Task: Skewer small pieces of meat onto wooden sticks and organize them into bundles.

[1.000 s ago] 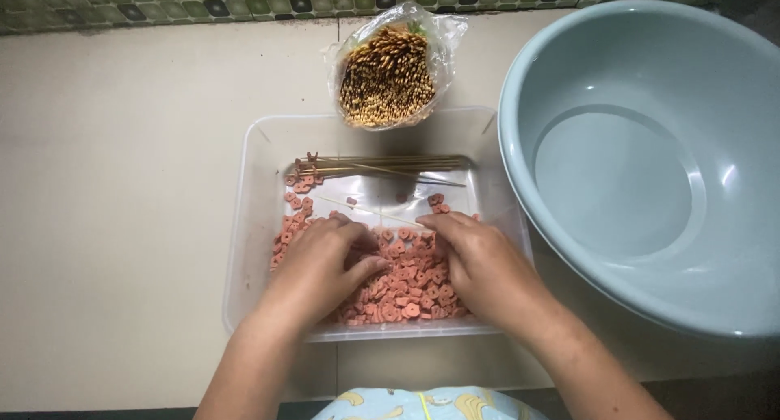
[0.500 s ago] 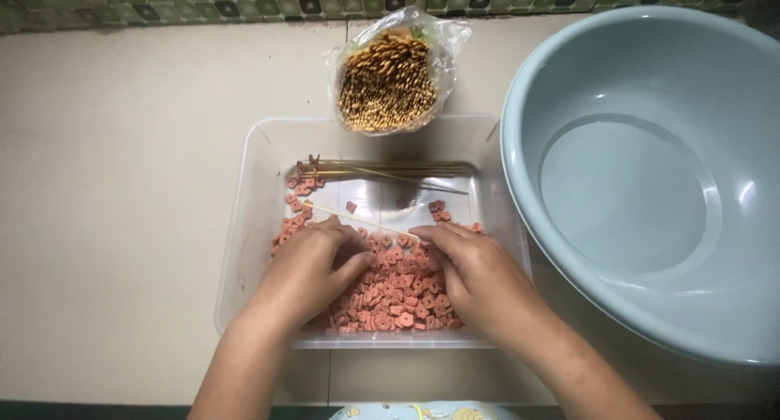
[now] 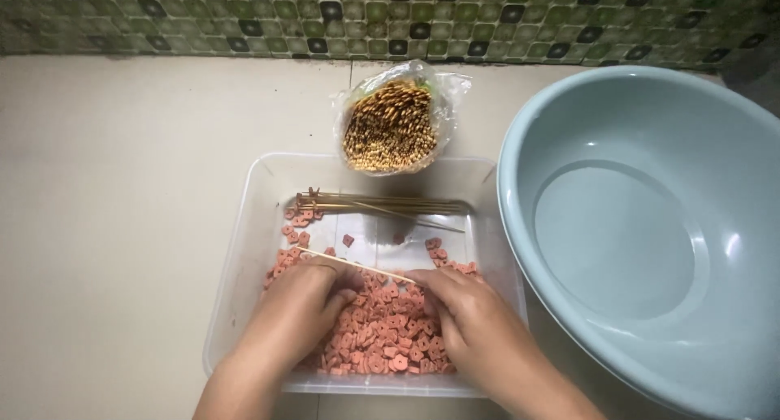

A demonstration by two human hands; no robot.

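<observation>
Head view, looking straight down onto a pale beige surface backed by a green tiled wall along the top edge.

At the right of the frame, largest of all: a light blue basin, tilted a little, holding nothing as far as can be seen.

At the centre: a clear plastic tub, touching or just beside the basin's left rim.

In the lower half of the tub: a heap of pink pieces, loose and thickly piled, thinning to a few strays toward the upper half. By far the greater part unthreaded.

Over the heap, from the bottom edge: left hand at lower centre-left, fingers curled narrow and seemingly pinched on a stick; right hand at lower centre-right, fingers bent down into the pieces, tips close to the stick's right end. Cannot tell whether actually gripping it or a piece.

Above the tub, at upper centre: an open plastic bag of bamboo sticks, packed full, ends up.

Across the upper part of the tub: a small bundle of skewers lying flat, with pink pieces bunched at the left ends. Only a handful so far.

Smallest: the single skewer, slanting between the two hands just above the heap, bare along the visible length.
</observation>
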